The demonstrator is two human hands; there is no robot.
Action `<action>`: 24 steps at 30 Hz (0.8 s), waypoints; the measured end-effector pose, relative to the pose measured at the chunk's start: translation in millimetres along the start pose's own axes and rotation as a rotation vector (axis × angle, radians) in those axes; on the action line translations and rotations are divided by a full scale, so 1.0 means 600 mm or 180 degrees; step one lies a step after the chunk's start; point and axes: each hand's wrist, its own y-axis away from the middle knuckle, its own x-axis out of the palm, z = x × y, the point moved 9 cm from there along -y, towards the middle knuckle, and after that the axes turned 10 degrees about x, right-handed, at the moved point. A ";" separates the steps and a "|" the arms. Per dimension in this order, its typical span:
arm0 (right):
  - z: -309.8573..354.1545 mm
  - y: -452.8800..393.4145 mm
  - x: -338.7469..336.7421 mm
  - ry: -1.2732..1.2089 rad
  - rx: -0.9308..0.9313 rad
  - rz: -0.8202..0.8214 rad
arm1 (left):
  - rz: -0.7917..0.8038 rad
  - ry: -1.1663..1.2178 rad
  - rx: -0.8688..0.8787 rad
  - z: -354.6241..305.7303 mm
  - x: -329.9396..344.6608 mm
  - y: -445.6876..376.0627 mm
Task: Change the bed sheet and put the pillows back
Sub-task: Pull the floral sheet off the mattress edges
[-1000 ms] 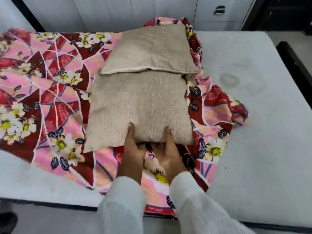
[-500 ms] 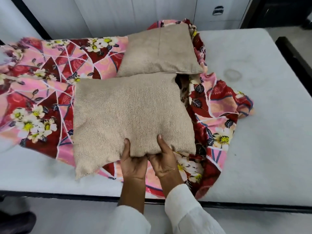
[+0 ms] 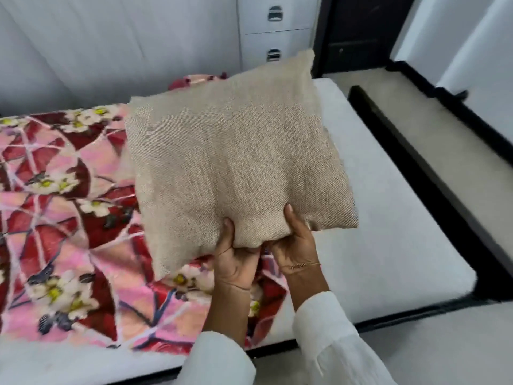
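Note:
A beige woven pillow (image 3: 238, 162) is lifted off the bed, tilted up toward me. My left hand (image 3: 236, 259) and my right hand (image 3: 295, 245) grip its near edge side by side, thumbs on top and fingers underneath. Below and to the left a crumpled pink and red floral sheet (image 3: 61, 218) lies over the bare white mattress (image 3: 388, 245). The raised pillow hides the second pillow.
A black bed frame (image 3: 416, 168) borders the mattress on the right and front. White drawers with metal handles (image 3: 274, 31) stand behind the bed, beside a dark door. Pale floor lies to the right of the frame.
Both hands raised the front pillow off the floral sheet and swung it up and to the right. My view turned right, and the second pillow is now out of sight.

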 end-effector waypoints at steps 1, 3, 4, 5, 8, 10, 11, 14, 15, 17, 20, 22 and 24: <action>0.043 0.012 -0.029 -0.0032 -0.0147 -0.0094 | -0.0015 -0.0047 -0.0187 0.051 0.006 -0.002; 0.123 0.037 -0.088 -0.0081 -0.0406 -0.0276 | -0.0051 -0.0115 -0.0533 0.149 0.014 -0.001; 0.161 0.052 -0.119 -0.0131 -0.0513 -0.0385 | -0.0033 -0.0142 -0.0668 0.196 0.020 0.003; 0.191 0.066 -0.148 -0.0168 -0.0601 -0.0501 | 0.0018 -0.0189 -0.0756 0.235 0.027 0.007; 0.286 0.115 -0.231 -0.0257 -0.0840 -0.0830 | -0.0002 -0.0439 -0.1054 0.361 0.033 0.024; 0.333 0.144 -0.278 -0.0290 -0.0922 -0.1106 | -0.0099 -0.0618 -0.1233 0.423 0.025 0.034; 0.352 0.159 -0.305 -0.0313 -0.0931 -0.1316 | -0.0161 -0.0739 -0.1354 0.450 0.021 0.041; 0.363 0.187 -0.390 -0.0452 -0.0913 -0.1906 | -0.0438 -0.1923 -0.1579 0.489 -0.036 0.059; 0.357 0.192 -0.411 -0.0470 -0.0944 -0.2056 | -0.0431 -0.2730 -0.1443 0.474 -0.056 0.059; 0.333 0.194 -0.435 -0.0479 -0.1011 -0.2207 | 0.0229 -0.4432 -0.0461 0.417 -0.060 0.039; 0.269 0.169 -0.425 -0.0449 -0.0785 -0.2210 | 0.2660 -0.7133 0.1214 0.372 -0.037 0.030; 0.207 0.144 -0.409 -0.0314 -0.0470 -0.2154 | 0.3600 -0.8290 0.1665 0.341 -0.066 0.029; 0.146 0.117 -0.389 -0.0045 -0.0243 -0.2042 | 0.3415 -0.8723 0.2161 0.276 -0.073 0.017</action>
